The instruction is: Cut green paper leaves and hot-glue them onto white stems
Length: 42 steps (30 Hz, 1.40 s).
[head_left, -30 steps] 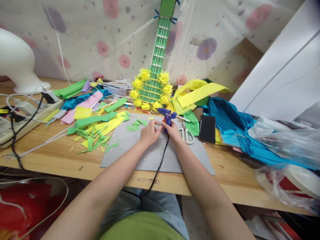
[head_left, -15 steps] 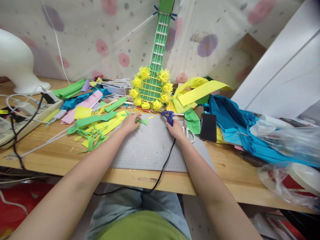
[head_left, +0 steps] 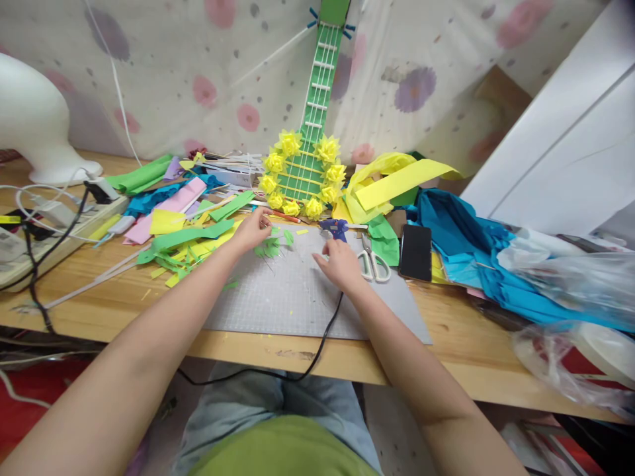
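My left hand (head_left: 253, 230) is over the upper left of the grey cutting mat (head_left: 297, 297), its fingers curled beside small green paper leaves (head_left: 270, 247); whether they pinch anything is too small to tell. My right hand (head_left: 340, 263) is just below the blue glue gun (head_left: 334, 229), apart from its handle, with thumb and fingers spread and nothing held. White-handled scissors (head_left: 376, 266) lie right of that hand. Behind the mat, a green paper guitar (head_left: 303, 173) ringed with yellow paper flowers (head_left: 328, 149) leans against the wall covering.
Green and yellow paper strips (head_left: 193, 238) are heaped at the left, near a power strip (head_left: 30, 254). A black phone (head_left: 415, 252) and blue crepe paper (head_left: 446, 225) lie at the right. A black cord (head_left: 325, 340) crosses the mat and table edge.
My right hand has let go of the glue gun and moved down from it. My left hand has shifted slightly left and up, leaving green leaves on the mat.
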{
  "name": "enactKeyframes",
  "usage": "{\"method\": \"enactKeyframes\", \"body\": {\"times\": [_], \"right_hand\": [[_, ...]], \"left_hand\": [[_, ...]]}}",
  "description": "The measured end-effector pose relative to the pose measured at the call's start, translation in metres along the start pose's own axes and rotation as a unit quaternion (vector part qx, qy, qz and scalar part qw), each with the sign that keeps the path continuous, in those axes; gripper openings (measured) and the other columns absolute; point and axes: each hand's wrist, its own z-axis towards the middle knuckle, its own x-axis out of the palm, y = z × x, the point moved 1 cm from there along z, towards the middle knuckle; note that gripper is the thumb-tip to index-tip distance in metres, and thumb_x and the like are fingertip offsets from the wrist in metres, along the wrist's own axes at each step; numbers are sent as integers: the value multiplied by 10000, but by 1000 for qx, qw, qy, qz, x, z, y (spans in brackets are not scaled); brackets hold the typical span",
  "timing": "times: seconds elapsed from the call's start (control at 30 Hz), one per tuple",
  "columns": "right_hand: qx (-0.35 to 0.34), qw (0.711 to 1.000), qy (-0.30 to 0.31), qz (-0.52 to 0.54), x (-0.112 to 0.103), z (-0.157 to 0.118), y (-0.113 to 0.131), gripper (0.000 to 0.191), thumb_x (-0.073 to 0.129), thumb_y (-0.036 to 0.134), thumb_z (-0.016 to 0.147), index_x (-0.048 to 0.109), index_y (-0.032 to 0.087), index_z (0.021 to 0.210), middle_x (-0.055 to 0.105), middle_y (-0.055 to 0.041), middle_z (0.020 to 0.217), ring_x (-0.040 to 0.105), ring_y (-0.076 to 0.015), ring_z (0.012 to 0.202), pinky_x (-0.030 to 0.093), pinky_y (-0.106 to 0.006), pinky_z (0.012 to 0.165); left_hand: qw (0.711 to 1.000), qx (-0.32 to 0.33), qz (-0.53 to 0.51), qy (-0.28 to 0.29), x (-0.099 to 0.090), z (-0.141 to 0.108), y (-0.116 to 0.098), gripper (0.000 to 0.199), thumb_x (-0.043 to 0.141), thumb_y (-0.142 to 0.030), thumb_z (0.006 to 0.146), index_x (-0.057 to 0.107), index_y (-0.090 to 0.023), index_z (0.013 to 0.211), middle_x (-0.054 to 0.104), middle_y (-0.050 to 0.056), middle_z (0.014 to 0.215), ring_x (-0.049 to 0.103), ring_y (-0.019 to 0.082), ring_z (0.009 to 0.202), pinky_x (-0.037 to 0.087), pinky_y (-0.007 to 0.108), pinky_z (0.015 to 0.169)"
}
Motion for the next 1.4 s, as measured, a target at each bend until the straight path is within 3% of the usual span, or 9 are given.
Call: {"method": "enactKeyframes", "body": {"times": [0.1,0.2,0.33,0.5,0.63,0.9,1.1,1.2,1.4], "right_hand": [[-24,999,19,42,10,12,22,259,506,410,794,567,171,874,596,-92,927,533,-213,894,381,-310,768],[-28,998,36,37,21,22,40,281,527,397,784,575,158,925,602,-112,969,535,-223,934,385,-312,776],[-23,997,73,25,29,28,51,164,503,252,793,600,154,882,617,-130,972,547,-225,925,392,-308,739],[54,982,96,155,33,31,40,104,552,271,760,624,197,768,655,-44,823,573,-167,758,389,-270,658],[73,954,55,285,39,32,26,105,586,294,718,626,197,713,653,4,731,564,-125,680,382,-234,618],[60,917,-5,395,48,22,25,162,538,332,716,617,194,685,617,21,625,535,-121,603,390,-246,622],[74,878,19,473,49,20,24,176,555,351,689,599,182,671,586,18,593,514,-117,566,389,-237,592],[65,881,21,469,50,20,24,177,549,350,696,598,181,670,580,20,596,510,-114,571,382,-235,597],[45,912,-16,407,49,17,24,185,530,347,731,616,184,719,603,12,640,526,-125,613,391,-245,634]], "left_hand": [[999,8,-42,26,-1,0,1,430,549,-142,655,489,-184,1079,575,-6,749,540,120,657,412,251,623],[998,3,-56,15,-1,-2,2,428,559,-142,657,495,-181,1078,584,6,773,545,119,676,423,258,644],[996,-20,-90,-2,4,-9,6,489,579,-147,651,479,-181,1129,622,27,836,541,111,662,430,268,663],[987,-51,-150,-40,17,-24,12,702,636,-172,616,386,-222,1270,649,34,911,517,95,612,429,276,664],[978,-63,-189,-60,30,-38,8,799,646,-161,606,313,-237,1327,638,43,977,522,86,617,428,272,675],[988,5,-129,-83,32,-57,-20,531,581,-177,679,405,-202,1180,635,15,865,570,115,767,434,275,749],[977,-27,-169,-126,29,-59,-20,438,606,-235,681,412,-200,1073,593,-24,740,566,102,671,431,244,652],[973,-33,-189,-132,30,-57,-19,452,606,-194,666,409,-200,1074,589,-23,754,567,101,681,427,246,658],[967,-45,-218,-121,33,-55,-14,555,629,-174,634,412,-185,1144,598,23,905,529,68,613,436,246,651]]}}
